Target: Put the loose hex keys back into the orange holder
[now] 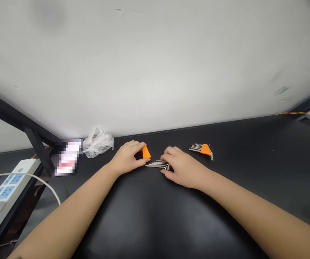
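An orange plastic holder (pixel 146 152) is pinched between the thumb and fingers of my left hand (pixel 128 156), just above the black table. To its right, several L-shaped metal hex keys (pixel 157 164) lie side by side, their bent ends pointing right. My right hand (pixel 180 167) curls over those bent ends, thumb in front and fingers behind, closed around them. Farther right lies a second set of hex keys (pixel 196 147), fitted in another orange holder (pixel 205 149) and touched by neither hand.
A crumpled clear plastic bag (pixel 98 143) sits by the wall, left of my left hand. Beside it is a blurred-out upright object (pixel 69 157). A white power strip (pixel 10 189) with a cable (pixel 45 182) is at the far left, near a black metal frame (pixel 37 147).
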